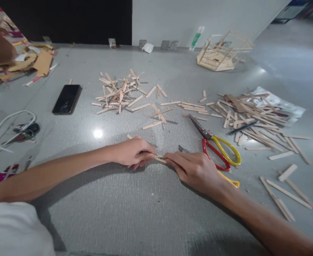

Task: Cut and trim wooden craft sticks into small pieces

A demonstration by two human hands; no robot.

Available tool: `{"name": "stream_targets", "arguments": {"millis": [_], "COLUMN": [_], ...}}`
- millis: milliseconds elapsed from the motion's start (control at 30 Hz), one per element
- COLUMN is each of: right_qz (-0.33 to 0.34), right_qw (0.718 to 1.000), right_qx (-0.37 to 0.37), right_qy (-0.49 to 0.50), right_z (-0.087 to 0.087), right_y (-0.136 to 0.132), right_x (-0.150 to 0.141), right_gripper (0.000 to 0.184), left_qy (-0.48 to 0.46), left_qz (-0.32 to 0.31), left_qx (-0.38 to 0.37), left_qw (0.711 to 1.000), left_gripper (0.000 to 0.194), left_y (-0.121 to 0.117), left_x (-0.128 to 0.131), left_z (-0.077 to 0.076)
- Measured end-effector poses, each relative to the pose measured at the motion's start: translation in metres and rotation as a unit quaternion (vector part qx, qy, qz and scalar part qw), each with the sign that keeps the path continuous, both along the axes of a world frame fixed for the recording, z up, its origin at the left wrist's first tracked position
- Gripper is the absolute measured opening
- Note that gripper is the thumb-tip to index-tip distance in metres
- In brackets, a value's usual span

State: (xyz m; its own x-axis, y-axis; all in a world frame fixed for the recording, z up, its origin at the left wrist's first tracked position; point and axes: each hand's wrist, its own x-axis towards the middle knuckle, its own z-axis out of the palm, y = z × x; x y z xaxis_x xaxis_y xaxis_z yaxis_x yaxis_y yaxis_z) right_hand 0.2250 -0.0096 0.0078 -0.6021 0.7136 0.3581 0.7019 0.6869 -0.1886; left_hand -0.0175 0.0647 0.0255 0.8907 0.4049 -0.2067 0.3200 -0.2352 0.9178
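Note:
Both hands meet low over the grey table, pinching a short wooden craft stick [160, 159] between them. My left hand [135, 152] is closed on its left end, and my right hand [195, 168] is closed on the right end. Another craft stick [129, 137] shows just behind my left hand. Beside my right hand lie scissors [208, 137] with one red and one yellow handle, blades pointing away to the left. Partly hidden under my right hand and wrist is a metal blade tip [183, 149]; a yellow handle [229, 179] sticks out on the other side.
A pile of craft sticks [120, 90] lies ahead, and a larger heap [257, 117] with a dark pen [243, 127] is at right. A stick-built frame [217, 60] stands at the back right. To the left are a phone [67, 99], a white cable [25, 113] and cardboard scraps [43, 62].

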Motion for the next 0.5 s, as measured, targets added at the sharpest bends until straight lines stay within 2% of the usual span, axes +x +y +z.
{"name": "stream_targets", "arguments": {"millis": [300, 400, 500], "right_qz": [-0.015, -0.019, -0.022], "right_qw": [0.988, 0.993, 0.998], "right_qx": [-0.143, -0.106, 0.006], "right_qy": [0.065, 0.048, -0.061], "right_z": [0.0000, 0.0014, 0.0073], "right_y": [0.0051, 0.0036, -0.0028], "right_x": [-0.0015, -0.0033, -0.0066], "right_gripper": [0.024, 0.023, 0.024], "left_qy": [0.015, 0.019, 0.019], "left_qz": [0.007, 0.020, 0.036], "left_qx": [0.007, -0.005, -0.028], "left_qw": [1.000, 1.000, 0.999], "left_gripper": [0.037, 0.036, 0.038], "left_y": [-0.0013, -0.0019, -0.0026], "left_x": [0.0005, 0.0008, 0.0017], "left_z": [0.0009, 0.0018, 0.0032]}}
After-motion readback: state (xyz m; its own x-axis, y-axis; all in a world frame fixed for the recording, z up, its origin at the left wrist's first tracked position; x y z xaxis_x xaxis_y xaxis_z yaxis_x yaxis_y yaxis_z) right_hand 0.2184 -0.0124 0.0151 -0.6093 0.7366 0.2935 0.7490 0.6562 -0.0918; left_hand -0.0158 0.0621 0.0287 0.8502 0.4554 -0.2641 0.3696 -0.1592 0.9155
